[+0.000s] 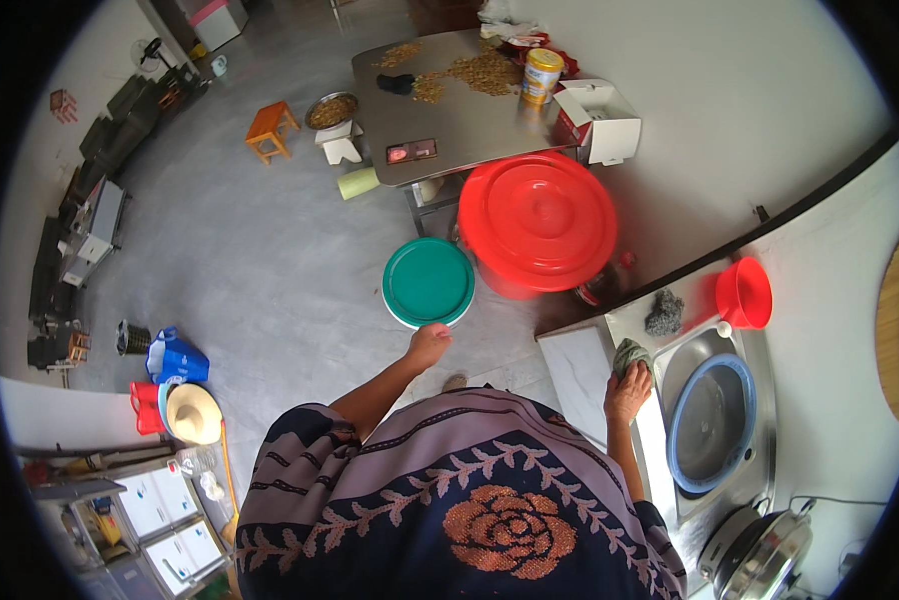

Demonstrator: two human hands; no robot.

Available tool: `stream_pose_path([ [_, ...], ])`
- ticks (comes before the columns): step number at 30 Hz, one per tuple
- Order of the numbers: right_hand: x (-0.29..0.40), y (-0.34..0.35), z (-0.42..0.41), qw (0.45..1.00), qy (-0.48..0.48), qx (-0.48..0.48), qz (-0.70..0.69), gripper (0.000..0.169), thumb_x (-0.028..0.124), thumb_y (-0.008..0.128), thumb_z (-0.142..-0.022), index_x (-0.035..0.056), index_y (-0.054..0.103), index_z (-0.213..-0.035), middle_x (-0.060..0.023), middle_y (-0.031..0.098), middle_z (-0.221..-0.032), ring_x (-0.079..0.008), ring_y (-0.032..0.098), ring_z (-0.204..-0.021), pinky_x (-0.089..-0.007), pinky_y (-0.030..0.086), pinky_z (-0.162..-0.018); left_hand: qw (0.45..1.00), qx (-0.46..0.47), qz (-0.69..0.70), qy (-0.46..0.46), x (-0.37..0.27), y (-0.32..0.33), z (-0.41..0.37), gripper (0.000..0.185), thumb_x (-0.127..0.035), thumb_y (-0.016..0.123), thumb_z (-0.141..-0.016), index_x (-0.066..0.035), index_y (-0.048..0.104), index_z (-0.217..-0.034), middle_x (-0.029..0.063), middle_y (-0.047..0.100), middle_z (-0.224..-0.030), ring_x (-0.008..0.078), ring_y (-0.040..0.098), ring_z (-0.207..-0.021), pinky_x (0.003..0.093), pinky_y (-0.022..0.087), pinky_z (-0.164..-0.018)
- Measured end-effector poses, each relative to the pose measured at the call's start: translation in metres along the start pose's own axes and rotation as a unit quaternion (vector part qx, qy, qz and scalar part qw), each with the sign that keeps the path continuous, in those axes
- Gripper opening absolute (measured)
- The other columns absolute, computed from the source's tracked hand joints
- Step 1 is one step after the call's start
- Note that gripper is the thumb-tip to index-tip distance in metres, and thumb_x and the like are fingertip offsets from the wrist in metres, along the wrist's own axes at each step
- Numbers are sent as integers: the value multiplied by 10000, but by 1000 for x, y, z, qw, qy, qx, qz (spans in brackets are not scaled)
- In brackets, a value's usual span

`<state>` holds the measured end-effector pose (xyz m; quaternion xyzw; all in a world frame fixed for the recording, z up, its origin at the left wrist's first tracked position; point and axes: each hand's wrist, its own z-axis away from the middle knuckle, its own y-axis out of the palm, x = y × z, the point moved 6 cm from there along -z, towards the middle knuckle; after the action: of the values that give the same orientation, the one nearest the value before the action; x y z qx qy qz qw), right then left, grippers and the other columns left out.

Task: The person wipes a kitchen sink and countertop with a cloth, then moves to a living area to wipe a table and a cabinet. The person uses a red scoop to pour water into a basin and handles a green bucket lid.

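Note:
My right hand (629, 388) grips a crumpled grey-green cloth (632, 355) at the front edge of the steel sink counter. Beside it, a blue-rimmed basin (710, 420) sits in the sink (671, 367). My left hand (428, 346) is held out in front of my body, its fingers curled in, and nothing shows in it. Just past that hand stands a bucket with a green lid (428, 280); the hand overlaps its near rim in the picture, and I cannot tell whether they touch.
A large red lidded tub (537, 221) stands beside a steel table (472, 127) bearing brown pieces, a phone (412, 151), a tin (542, 76) and an open box (599, 120). A steel-wool clump (665, 311) and a red scoop (743, 292) lie by the sink. An orange stool (271, 131) stands farther off.

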<state>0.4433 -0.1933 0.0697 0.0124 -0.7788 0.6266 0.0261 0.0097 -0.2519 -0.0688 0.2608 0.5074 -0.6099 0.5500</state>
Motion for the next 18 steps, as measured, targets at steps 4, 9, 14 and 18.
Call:
stream_pose_path([
  [4,-8,1,6,1000,13,-3,2,500,202,622,-738,74,453,-1191,-114,424,-1281,-333,362,-1205,-485,311,-954,998,52,-14,24,-11,5,-24,248,-173,637,-776,-18,620,-969,49,624,-831,124,560,-769,280,455,-681],
  [9,-32,-1,24,999,43,-22,18,520,153,614,-705,69,450,-1192,-110,428,-1282,-335,364,-1209,-484,318,-949,997,74,27,28,-16,19,-43,227,-149,623,-778,-14,620,-960,33,617,-819,111,550,-759,271,447,-666],
  [14,-45,-2,38,994,106,-31,17,535,119,599,-688,59,447,-1198,-114,422,-1295,-326,353,-1225,-475,317,-951,996,78,-15,46,-11,8,-57,226,-156,630,-777,-17,624,-955,31,619,-810,110,549,-739,270,450,-649],
  [18,-62,-7,68,987,153,-32,32,513,117,569,-698,49,450,-1192,-129,424,-1294,-331,359,-1226,-489,322,-942,996,80,-5,47,2,5,-53,194,-151,630,-768,-14,623,-906,23,614,-761,108,547,-723,277,450,-630],
])
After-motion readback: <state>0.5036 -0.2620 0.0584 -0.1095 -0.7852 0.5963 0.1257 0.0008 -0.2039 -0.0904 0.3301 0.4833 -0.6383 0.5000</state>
